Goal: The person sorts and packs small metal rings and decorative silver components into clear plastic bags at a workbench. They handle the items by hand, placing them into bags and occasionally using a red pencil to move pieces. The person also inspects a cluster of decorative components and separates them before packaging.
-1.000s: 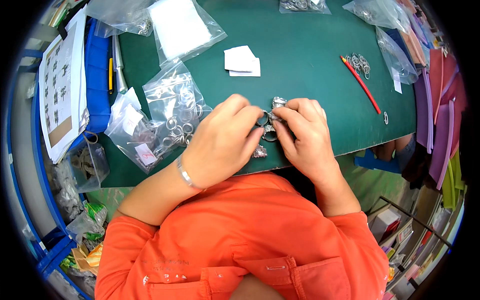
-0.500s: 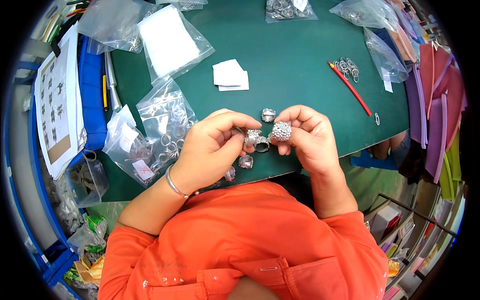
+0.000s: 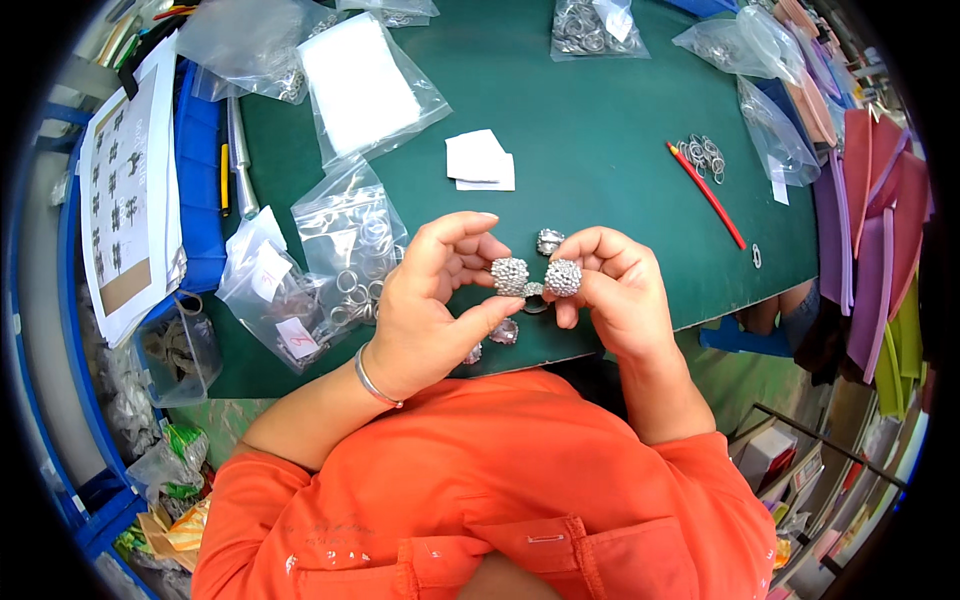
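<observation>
My left hand (image 3: pixel 440 285) has its index finger raised and holds a chunky silver ring (image 3: pixel 510 276) with a bumpy, beaded face by its lower fingers and thumb; exactly where they grip is partly hidden. Close beside it, my right hand (image 3: pixel 620 290) pinches a similar beaded silver ring (image 3: pixel 563 278) between thumb and index finger. Between the hands, a third ring (image 3: pixel 535 298) lies on the green table. Another silver ring (image 3: pixel 549 241) sits just beyond the fingers. One more ring (image 3: pixel 504 331) lies below my left thumb, beside a partly covered one (image 3: pixel 473 353).
Clear bags of rings (image 3: pixel 350 250) lie left of my hands, near a blue bin (image 3: pixel 203 190) with printed sheets. Farther off are white paper pieces (image 3: pixel 480 160) and a bag with white sheets (image 3: pixel 358 85). A red pencil (image 3: pixel 708 198) lies right, by thin rings (image 3: pixel 702 158).
My left index finger and thumb have spread apart, and the ring there now shows its beaded face. My right hand keeps its pinch. The whole view has shifted slightly.
</observation>
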The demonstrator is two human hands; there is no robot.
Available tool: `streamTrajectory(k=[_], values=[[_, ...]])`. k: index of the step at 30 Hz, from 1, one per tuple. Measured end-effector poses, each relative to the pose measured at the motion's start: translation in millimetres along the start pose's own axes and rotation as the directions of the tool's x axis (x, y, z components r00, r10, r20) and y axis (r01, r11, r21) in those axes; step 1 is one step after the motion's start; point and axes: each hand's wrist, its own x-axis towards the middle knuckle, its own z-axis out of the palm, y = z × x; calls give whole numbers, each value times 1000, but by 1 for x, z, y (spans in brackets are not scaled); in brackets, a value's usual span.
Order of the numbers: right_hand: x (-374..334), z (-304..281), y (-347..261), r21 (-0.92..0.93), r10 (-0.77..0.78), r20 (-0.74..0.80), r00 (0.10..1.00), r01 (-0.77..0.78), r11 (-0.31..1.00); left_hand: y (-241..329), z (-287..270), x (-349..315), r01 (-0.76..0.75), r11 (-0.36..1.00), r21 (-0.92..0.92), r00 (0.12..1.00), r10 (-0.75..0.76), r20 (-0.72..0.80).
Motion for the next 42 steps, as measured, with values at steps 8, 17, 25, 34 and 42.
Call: streamTrajectory(k=[8,17,25,34,42], values=[[1,5,4,-3,3,21,1000,-3,1000,1,-2,-3,127,988,-84,992,-127,4],[0,10,8,-10,36,60,998,-36,999,-8,-3,-2,-93,992,81,993,98,-59],[0,17,7,69,14,120,993,-22,997,-9,-4,-2,-161,977,139,986,166,-28],[2,15,12,126,-6,112,994,-8,992,-11,-4,-2,-129,990,-54,991,130,6],[3,16,14,116,-23,115,993,10,993,-9,-3,-3,-89,988,-126,996,88,-11]])
